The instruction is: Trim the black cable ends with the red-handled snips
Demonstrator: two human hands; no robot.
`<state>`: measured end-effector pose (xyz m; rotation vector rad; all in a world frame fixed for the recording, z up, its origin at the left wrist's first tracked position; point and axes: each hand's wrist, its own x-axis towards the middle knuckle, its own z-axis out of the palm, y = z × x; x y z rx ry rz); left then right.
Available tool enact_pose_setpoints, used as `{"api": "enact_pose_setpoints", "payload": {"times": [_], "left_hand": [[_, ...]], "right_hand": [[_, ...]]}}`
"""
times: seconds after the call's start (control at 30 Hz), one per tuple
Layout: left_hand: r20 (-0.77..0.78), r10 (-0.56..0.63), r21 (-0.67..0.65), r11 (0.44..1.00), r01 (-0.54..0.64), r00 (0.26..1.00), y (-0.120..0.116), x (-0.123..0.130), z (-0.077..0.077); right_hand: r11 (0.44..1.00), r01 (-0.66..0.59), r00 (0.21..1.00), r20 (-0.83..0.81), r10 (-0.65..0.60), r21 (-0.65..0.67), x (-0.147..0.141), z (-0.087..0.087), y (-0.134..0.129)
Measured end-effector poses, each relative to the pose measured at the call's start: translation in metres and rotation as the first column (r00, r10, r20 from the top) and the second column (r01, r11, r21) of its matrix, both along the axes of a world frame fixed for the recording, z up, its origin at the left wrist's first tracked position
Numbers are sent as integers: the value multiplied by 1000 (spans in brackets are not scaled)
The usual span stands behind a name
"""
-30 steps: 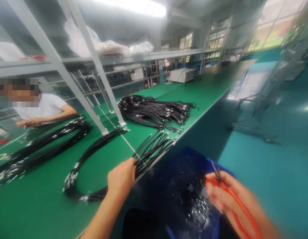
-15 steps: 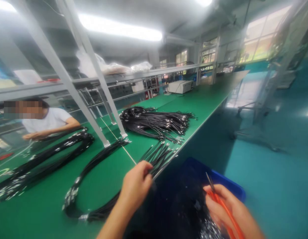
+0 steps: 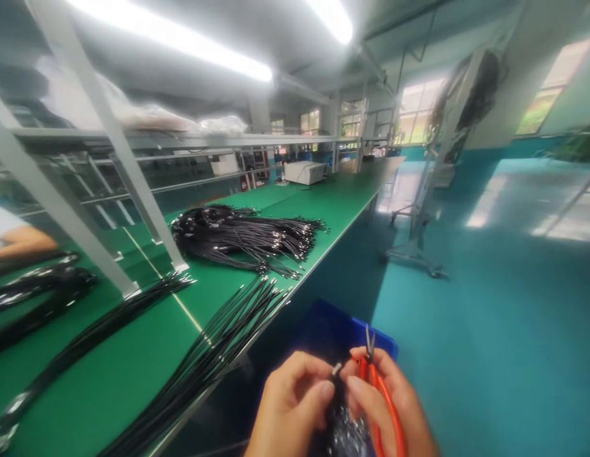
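Note:
My left hand point(image 3: 299, 400) pinches a black cable end point(image 3: 336, 374) with a small pale metallic tip, over a blue bin point(image 3: 375, 336). Close beside it, my right hand point(image 3: 394, 393) grips orange-handled scissors point(image 3: 369, 343). Their short blades point up and stand slightly apart. My right fingertips nearly meet the cable tip; whether they touch it I cannot tell. Inside the bin lie dark pieces and shiny clear bits, partly hidden by my hands. A bundle of black cables point(image 3: 218, 330) runs along the green bench's near edge, its tips fanned out.
A thick pile of black cables point(image 3: 247, 238) lies farther along the green bench point(image 3: 342, 203). Slanted metal posts point(image 3: 133, 184) rise from it, carrying a shelf with plastic bags. A white box point(image 3: 304, 172) stands beyond. At left a person's arm point(image 3: 28, 241) shows; a wheeled fan stand point(image 3: 413, 222) is at right.
My view has swung right. My left hand has left the cable bundle on the bench and come to my right hand, now with a cable end. The scissors have turned upright and their blades have parted.

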<state>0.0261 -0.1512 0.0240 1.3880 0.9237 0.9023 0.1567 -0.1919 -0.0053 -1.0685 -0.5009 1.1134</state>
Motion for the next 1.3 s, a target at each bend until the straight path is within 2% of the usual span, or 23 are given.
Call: {"api": "enact_pose_setpoints", "payload": {"times": [0.07, 0.1, 0.2, 0.33, 0.5, 0.6, 0.77, 0.9, 1.03, 1.13, 1.23, 1.3], "left_hand": [[113, 1, -160, 987, 17, 994, -1, -2, -6], [149, 11, -197, 980, 19, 989, -2, -3, -7], [202, 34, -233, 972, 14, 979, -4, -3, -7], [188, 57, -250, 968, -8, 981, -6, -1, -3], [150, 72, -232, 972, -36, 986, -8, 1, -2], [117, 91, -165, 984, -71, 989, -9, -2, -6], [53, 103, -76, 992, -99, 993, -10, -6, -16], [118, 101, -105, 990, -89, 988, -12, -6, -16], [233, 105, -161, 985, -69, 967, -15, -3, -9], [265, 115, -144, 986, -78, 957, -17, 0, -6], [136, 207, -3, 978, -208, 969, -18, 0, -7], [60, 238, 41, 970, -240, 969, -16, -1, -7]], "right_hand": [[999, 18, 1000, -24, -18, 27, -6, 9, -3], [999, 21, 999, -40, -20, 27, -9, 13, -3], [1000, 14, 996, -92, -14, 3, -16, 21, -1], [1000, 13, 992, -126, -14, -11, -21, 25, 3], [999, 38, 997, -66, -36, 25, -21, 22, 4], [999, 36, 998, -57, -34, 33, -21, 21, 5], [999, 22, 991, -136, -15, 47, -22, 22, 8], [999, 18, 974, -224, -8, 44, -27, 20, 9], [999, -42, 927, -375, 29, -25, -32, 19, 6], [996, -78, 924, -380, 52, -52, -36, 22, 1], [996, -68, 938, -345, 42, -64, -40, 29, -5], [998, -31, 951, -309, 14, -51, -42, 32, -7]]}}
